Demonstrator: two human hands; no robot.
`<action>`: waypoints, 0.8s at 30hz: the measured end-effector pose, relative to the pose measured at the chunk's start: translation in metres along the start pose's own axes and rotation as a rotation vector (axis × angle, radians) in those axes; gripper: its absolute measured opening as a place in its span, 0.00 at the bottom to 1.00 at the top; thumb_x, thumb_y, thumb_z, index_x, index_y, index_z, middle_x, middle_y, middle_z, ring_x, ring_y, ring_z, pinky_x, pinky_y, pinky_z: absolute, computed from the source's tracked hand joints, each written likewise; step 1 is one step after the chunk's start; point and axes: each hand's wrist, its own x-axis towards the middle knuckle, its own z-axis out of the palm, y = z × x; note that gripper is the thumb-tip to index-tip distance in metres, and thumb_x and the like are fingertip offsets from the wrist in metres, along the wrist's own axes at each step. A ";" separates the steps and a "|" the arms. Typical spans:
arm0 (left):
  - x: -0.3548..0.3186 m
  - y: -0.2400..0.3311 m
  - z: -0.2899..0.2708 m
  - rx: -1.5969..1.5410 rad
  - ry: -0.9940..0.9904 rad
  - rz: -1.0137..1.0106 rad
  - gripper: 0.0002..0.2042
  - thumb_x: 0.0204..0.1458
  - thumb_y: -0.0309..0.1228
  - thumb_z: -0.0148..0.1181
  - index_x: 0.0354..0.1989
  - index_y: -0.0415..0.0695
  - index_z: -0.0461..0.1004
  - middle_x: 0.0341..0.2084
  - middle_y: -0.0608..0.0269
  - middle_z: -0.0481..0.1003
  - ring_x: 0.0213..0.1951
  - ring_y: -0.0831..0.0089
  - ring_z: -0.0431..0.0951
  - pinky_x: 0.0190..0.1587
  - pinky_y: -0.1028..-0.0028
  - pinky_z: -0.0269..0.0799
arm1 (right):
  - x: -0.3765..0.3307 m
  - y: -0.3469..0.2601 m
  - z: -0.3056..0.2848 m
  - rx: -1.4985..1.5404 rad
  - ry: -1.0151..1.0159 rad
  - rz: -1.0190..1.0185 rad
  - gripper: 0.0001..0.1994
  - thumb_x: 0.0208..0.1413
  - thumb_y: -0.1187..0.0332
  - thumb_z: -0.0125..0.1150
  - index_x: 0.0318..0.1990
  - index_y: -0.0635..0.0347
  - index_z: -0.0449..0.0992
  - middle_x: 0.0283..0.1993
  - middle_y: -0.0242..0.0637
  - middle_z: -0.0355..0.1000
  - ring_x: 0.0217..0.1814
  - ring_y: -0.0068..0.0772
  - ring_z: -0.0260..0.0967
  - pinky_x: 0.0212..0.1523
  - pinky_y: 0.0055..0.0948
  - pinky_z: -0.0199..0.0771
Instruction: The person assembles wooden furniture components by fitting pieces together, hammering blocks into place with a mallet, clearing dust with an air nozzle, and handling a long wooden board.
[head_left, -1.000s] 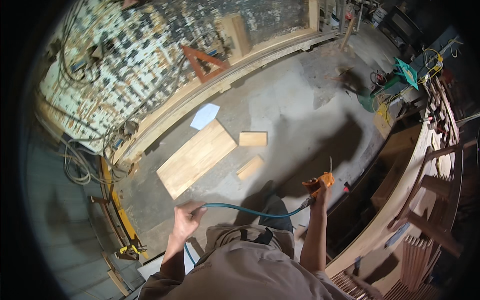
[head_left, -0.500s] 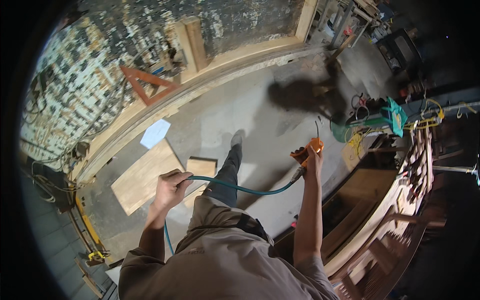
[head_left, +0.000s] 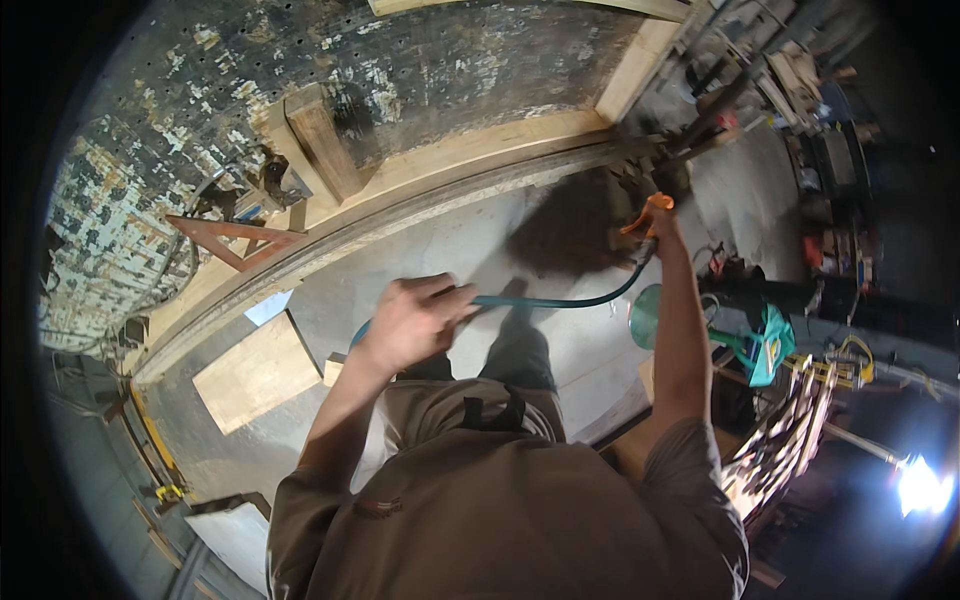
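My right hand [head_left: 662, 225], stretched out ahead on the right, is closed around an orange air blow gun [head_left: 636, 226]. Beyond it, the gun's nozzle is blurred against a dark shadow near the bench's corner. A teal air hose [head_left: 560, 303] runs from the gun's metal fitting back to my left hand [head_left: 415, 320]. That hand, slightly smeared, is closed on the hose in front of my waist. More of the hose shows on the near side of the left wrist.
A long bench [head_left: 480, 105] with a worn, paint-flecked top spans the far left. On it lie a wooden triangle [head_left: 235, 243] and upright wood blocks [head_left: 322, 148]. A light board [head_left: 255, 375] rests low left. At right are a green stand [head_left: 645, 318], stacked wood [head_left: 785, 440] and a bright lamp [head_left: 922, 488].
My right hand has carried the blow gun forward, toward the bench's far corner. My left hand has moved forward and right with the hose. The whole view has shifted, bringing the lamp in.
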 end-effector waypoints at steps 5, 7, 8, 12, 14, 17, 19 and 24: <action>0.111 -0.009 0.106 -0.034 -0.080 -0.098 0.13 0.42 0.25 0.60 0.40 0.44 0.74 0.22 0.62 0.71 0.24 0.62 0.74 0.24 0.67 0.70 | 0.195 -0.035 -0.086 -0.113 0.083 0.118 0.10 0.54 0.71 0.54 0.41 0.67 0.67 0.39 0.49 0.69 0.36 0.45 0.74 0.30 0.41 0.82; 0.145 -0.009 0.142 -0.081 -0.059 -0.215 0.13 0.43 0.25 0.59 0.40 0.43 0.73 0.23 0.61 0.72 0.25 0.60 0.74 0.26 0.65 0.71 | 0.249 -0.043 -0.083 -0.111 0.115 0.211 0.10 0.60 0.61 0.50 0.40 0.57 0.67 0.33 0.38 0.68 0.30 0.33 0.71 0.32 0.41 0.79; 0.162 -0.007 0.158 -0.119 -0.045 -0.284 0.12 0.44 0.25 0.59 0.39 0.43 0.74 0.23 0.59 0.72 0.25 0.59 0.74 0.26 0.64 0.70 | 0.271 -0.049 -0.081 -0.172 0.075 0.166 0.08 0.60 0.62 0.52 0.37 0.56 0.67 0.29 0.35 0.67 0.26 0.30 0.69 0.29 0.38 0.77; 0.192 -0.001 0.205 -0.264 -0.059 -0.528 0.10 0.46 0.28 0.57 0.38 0.43 0.75 0.24 0.55 0.72 0.27 0.55 0.74 0.28 0.63 0.69 | 0.334 -0.037 -0.066 -0.279 -0.262 0.145 0.09 0.58 0.62 0.55 0.29 0.54 0.67 0.18 0.28 0.63 0.17 0.24 0.62 0.20 0.27 0.67; 0.195 0.005 0.212 -0.264 -0.075 -0.628 0.10 0.45 0.28 0.58 0.37 0.44 0.76 0.24 0.55 0.72 0.27 0.56 0.74 0.28 0.63 0.69 | 0.337 -0.028 -0.035 -0.404 -0.356 0.199 0.09 0.57 0.63 0.55 0.28 0.54 0.67 0.16 0.26 0.62 0.15 0.21 0.60 0.16 0.24 0.61; 0.196 0.013 0.217 -0.223 -0.047 -0.756 0.10 0.44 0.28 0.59 0.37 0.45 0.77 0.25 0.56 0.73 0.28 0.57 0.75 0.30 0.65 0.71 | 0.331 -0.022 0.006 -0.475 -0.492 0.207 0.07 0.56 0.65 0.55 0.29 0.54 0.68 0.17 0.25 0.62 0.14 0.20 0.60 0.16 0.24 0.61; 0.187 0.014 0.222 -0.173 -0.020 -0.803 0.10 0.43 0.28 0.59 0.36 0.46 0.77 0.27 0.57 0.74 0.30 0.58 0.75 0.32 0.66 0.72 | 0.328 -0.016 0.035 -0.534 -0.591 0.189 0.07 0.55 0.64 0.57 0.30 0.55 0.68 0.17 0.26 0.63 0.14 0.20 0.61 0.16 0.23 0.62; 0.166 0.031 0.217 -0.152 0.023 -1.033 0.09 0.44 0.28 0.60 0.35 0.49 0.78 0.27 0.59 0.75 0.31 0.58 0.76 0.33 0.66 0.73 | 0.299 -0.011 0.108 -0.597 -0.818 0.160 0.08 0.55 0.63 0.57 0.32 0.56 0.69 0.17 0.25 0.62 0.15 0.19 0.60 0.17 0.23 0.62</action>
